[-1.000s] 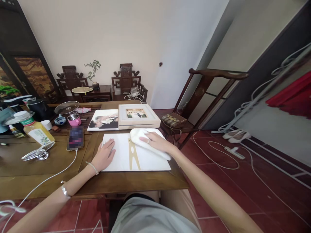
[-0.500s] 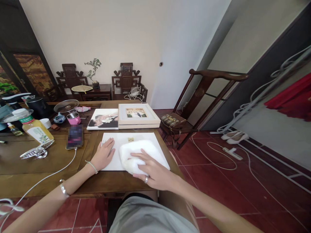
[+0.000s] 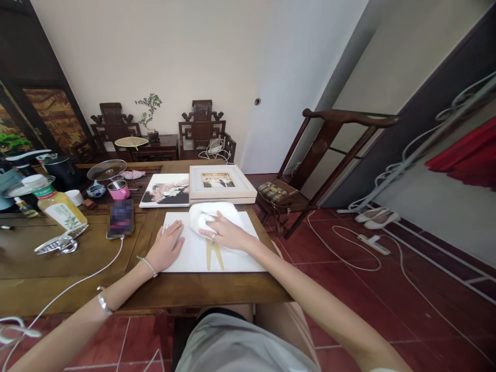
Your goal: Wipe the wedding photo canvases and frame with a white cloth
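A white board (image 3: 186, 261) with a yellow marking (image 3: 214, 257) lies flat near the table's front edge. Bunched on its upper part is a fluffy white cloth (image 3: 222, 209). My right hand (image 3: 222, 231), a ring on one finger, presses down on the cloth with fingers curled into it. At the board's left side my left hand (image 3: 169, 246) rests flat, fingers stretched out and holding nothing. Part of the marking is hidden beneath the cloth and my right hand.
Behind the board are a picture print (image 3: 163, 190) and stacked white frames (image 3: 244, 186). To the left lie a charging phone (image 3: 120, 219), a silver hair clip (image 3: 64, 241), a yellow bottle (image 3: 62, 209) and a pink mug (image 3: 119, 191). A wooden chair (image 3: 327, 134) with a bag (image 3: 275, 192) stands right.
My right hand has pushed the white cloth away from me, toward the board's far edge. More of the yellow marking now shows below it. My left hand has stayed in place.
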Action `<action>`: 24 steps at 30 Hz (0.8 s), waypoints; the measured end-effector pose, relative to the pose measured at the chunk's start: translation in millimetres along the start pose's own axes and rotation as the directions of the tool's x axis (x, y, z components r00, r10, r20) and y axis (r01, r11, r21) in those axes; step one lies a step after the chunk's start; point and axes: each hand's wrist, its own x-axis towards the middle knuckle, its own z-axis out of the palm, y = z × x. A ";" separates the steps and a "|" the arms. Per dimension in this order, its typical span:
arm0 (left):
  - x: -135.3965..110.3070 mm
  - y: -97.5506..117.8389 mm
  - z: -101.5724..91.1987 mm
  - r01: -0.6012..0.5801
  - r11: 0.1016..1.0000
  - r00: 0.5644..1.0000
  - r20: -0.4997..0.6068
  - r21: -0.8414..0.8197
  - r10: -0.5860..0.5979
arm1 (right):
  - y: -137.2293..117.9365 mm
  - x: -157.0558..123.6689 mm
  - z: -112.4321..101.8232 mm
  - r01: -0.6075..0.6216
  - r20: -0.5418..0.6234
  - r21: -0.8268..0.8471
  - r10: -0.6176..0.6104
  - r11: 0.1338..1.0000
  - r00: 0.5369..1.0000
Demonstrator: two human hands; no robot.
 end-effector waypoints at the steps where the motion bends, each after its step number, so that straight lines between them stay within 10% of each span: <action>1: 0.1 0.0 0.1 0.000 1.000 1.000 0.000 0.002 0.000 | -4.5 -3.3 0.8 0.020 0.012 -0.007 -0.020 1.000 1.000; 13: -0.8 0.9 -0.8 -0.009 1.000 1.000 -0.019 -0.006 0.009 | -86.9 -74.7 -3.2 0.076 0.152 0.045 -0.082 0.996 0.985; 24: 0.2 -1.1 2.3 -0.002 0.999 1.000 -0.014 -0.034 0.001 | -12.5 -0.2 -3.8 0.037 0.061 -0.100 -0.031 0.994 0.998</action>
